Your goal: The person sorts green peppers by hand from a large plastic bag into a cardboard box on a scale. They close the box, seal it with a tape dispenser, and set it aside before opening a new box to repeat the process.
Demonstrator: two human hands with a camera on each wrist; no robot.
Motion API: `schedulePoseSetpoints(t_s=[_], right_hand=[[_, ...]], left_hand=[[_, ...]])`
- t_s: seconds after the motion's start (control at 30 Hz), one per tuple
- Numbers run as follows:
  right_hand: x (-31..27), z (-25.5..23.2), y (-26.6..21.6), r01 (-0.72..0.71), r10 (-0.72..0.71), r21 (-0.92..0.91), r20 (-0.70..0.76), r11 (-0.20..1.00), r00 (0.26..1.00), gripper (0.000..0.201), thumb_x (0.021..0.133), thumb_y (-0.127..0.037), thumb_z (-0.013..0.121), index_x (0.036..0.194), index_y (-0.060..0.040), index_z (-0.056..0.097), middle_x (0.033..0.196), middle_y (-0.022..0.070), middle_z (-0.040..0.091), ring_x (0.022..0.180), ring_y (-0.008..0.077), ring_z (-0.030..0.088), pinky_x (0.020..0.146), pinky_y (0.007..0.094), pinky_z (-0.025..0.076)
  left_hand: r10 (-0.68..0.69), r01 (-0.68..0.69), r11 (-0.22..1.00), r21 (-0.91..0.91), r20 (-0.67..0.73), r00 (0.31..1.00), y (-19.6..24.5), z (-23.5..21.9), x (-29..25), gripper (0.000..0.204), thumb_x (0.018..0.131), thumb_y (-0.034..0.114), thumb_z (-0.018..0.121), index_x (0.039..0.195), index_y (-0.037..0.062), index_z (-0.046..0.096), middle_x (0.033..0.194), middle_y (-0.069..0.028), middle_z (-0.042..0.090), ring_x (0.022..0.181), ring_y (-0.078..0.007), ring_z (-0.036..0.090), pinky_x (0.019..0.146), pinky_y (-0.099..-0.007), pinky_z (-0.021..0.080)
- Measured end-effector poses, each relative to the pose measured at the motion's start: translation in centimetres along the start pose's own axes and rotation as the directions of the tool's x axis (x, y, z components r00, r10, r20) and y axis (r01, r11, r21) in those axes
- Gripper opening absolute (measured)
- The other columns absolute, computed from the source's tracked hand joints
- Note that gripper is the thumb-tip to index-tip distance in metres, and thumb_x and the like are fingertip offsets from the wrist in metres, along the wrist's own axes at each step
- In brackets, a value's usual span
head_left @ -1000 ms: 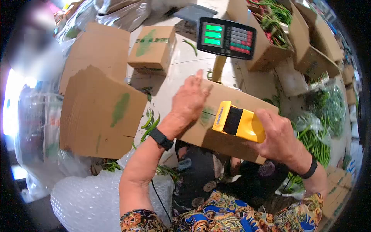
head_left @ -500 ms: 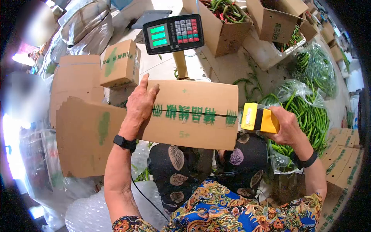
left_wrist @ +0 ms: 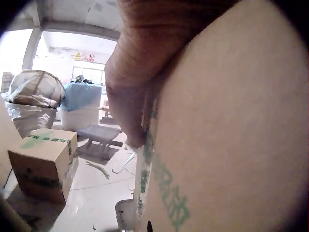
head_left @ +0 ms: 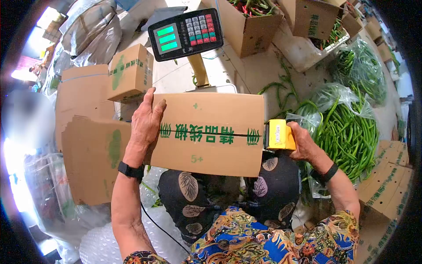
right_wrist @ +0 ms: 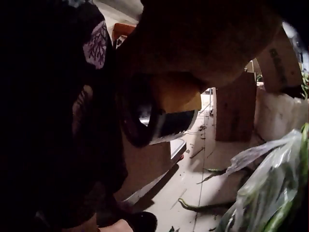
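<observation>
A closed cardboard box (head_left: 211,154) with green printing lies across the middle of the head view, a dark line along its top seam. My left hand (head_left: 144,125) rests against its left end, the fingers extended along the edge and the thumb by the top face. In the left wrist view, that hand (left_wrist: 140,63) lies along the box side (left_wrist: 231,121). My right hand (head_left: 303,143) grips a yellow tape dispenser (head_left: 281,134) at the box's right end. The right wrist view shows the tape roll (right_wrist: 176,124) from below, in shadow.
Behind the box stands a scale display (head_left: 184,33) with lit green readouts. Bagged green chillies (head_left: 347,136) lie at the right. An open carton (head_left: 259,33) with peppers stands at the back. At the left are a small carton (head_left: 127,75) and cardboard flaps (head_left: 88,163).
The tape dispenser has gone from over the box top to its right end. My left hand stays at the left end. The head view has shifted, leaving the whole box top visible.
</observation>
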State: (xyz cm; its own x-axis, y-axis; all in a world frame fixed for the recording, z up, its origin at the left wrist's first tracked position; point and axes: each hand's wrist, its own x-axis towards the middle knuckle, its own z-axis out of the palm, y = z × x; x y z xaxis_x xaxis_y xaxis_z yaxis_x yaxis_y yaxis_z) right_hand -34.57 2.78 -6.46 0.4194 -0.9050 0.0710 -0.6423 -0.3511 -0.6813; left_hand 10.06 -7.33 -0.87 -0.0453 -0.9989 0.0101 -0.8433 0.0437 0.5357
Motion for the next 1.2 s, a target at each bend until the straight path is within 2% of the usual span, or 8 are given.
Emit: schedulePoseSetpoints(t_s=[0.1,0.23,0.27,0.3,0.33,0.37,0.53,1.2], right_hand=[[-2.4,1.5,2.7,-0.079,0.078,0.061,0.016,0.995,0.997,0.064,0.065,-0.024,0.085,0.114,-0.0040,0.047,0.087,0.0182,0.058,0.085,0.0417,0.063,0.072,0.0424,0.053],[-7.1,0.4,5.5,-0.145,0.167,-0.203,0.099,0.968,0.981,0.064,0.061,-0.011,0.079,0.114,-0.0033,0.045,0.091,0.0211,0.058,0.086,0.0448,0.061,0.073,0.0462,0.052],[-7.8,0.8,5.5,-0.216,0.237,-0.183,0.102,0.959,0.966,0.060,0.059,-0.006,0.073,0.112,-0.0032,0.046,0.092,0.0226,0.056,0.086,0.0461,0.059,0.073,0.0480,0.051],[-7.5,0.8,5.1,-0.159,0.187,-0.204,0.131,0.966,0.974,0.062,0.057,-0.003,0.073,0.112,-0.0023,0.045,0.095,0.0230,0.054,0.089,0.0453,0.058,0.074,0.0475,0.051],[-7.4,1.0,4.9,-0.130,0.160,-0.228,0.120,0.965,0.980,0.063,0.055,-0.001,0.073,0.111,-0.0015,0.043,0.096,0.0227,0.053,0.090,0.0450,0.057,0.074,0.0473,0.051],[-7.1,1.2,4.9,-0.091,0.123,-0.252,0.114,0.963,0.986,0.065,0.054,0.001,0.073,0.111,-0.0007,0.042,0.097,0.0224,0.052,0.091,0.0446,0.056,0.074,0.0471,0.051],[-8.1,1.9,3.2,-0.148,0.197,-0.341,0.112,0.928,0.974,0.067,0.054,0.003,0.074,0.111,0.0003,0.038,0.097,0.0222,0.051,0.091,0.0442,0.056,0.075,0.0471,0.051],[-14.7,-1.6,3.0,-0.197,0.232,-0.327,0.072,0.924,0.970,0.064,0.057,0.001,0.075,0.111,-0.0040,0.041,0.093,0.0184,0.053,0.086,0.0444,0.058,0.070,0.0439,0.050]], left_hand=[[-0.058,0.057,0.998,0.011,0.047,0.997,-0.3,-0.6,0.2,0.056,0.095,0.042,0.048,0.140,0.0084,0.041,0.116,-0.0294,0.061,0.107,-0.0442,0.059,0.091,-0.0467,0.046],[0.090,-0.091,0.996,0.021,0.044,0.995,-0.8,-0.7,0.4,0.055,0.095,0.041,0.048,0.140,0.0093,0.041,0.114,-0.0292,0.062,0.106,-0.0446,0.059,0.091,-0.0465,0.046],[-0.012,0.012,1.000,0.008,0.079,0.997,-0.2,-1.1,0.4,0.055,0.095,0.041,0.048,0.140,0.0096,0.041,0.113,-0.0290,0.062,0.106,-0.0445,0.060,0.090,-0.0462,0.046],[-0.108,0.109,0.994,0.001,0.121,0.987,0.6,-1.2,0.5,0.054,0.096,0.041,0.048,0.140,0.0099,0.041,0.112,-0.0288,0.063,0.106,-0.0444,0.060,0.090,-0.0459,0.046],[0.103,-0.106,0.993,0.045,0.057,0.993,-0.4,-0.9,0.4,0.054,0.096,0.041,0.047,0.139,0.0096,0.042,0.110,-0.0289,0.063,0.104,-0.0443,0.060,0.088,-0.0463,0.046],[0.111,-0.114,0.992,0.049,0.056,0.992,-0.4,-0.9,0.5,0.054,0.096,0.041,0.047,0.139,0.0096,0.042,0.110,-0.0289,0.063,0.104,-0.0443,0.060,0.088,-0.0463,0.046],[-0.037,0.038,0.999,-0.009,0.068,0.997,0.6,-1.0,0.3,0.055,0.096,0.042,0.047,0.139,0.0089,0.042,0.112,-0.0289,0.062,0.105,-0.0443,0.060,0.089,-0.0459,0.046],[0.042,-0.041,0.997,-0.063,0.021,0.999,-0.4,-0.4,0.1,0.058,0.093,0.044,0.051,0.137,0.0065,0.045,0.117,-0.0304,0.060,0.110,-0.0443,0.058,0.093,-0.0450,0.045]])
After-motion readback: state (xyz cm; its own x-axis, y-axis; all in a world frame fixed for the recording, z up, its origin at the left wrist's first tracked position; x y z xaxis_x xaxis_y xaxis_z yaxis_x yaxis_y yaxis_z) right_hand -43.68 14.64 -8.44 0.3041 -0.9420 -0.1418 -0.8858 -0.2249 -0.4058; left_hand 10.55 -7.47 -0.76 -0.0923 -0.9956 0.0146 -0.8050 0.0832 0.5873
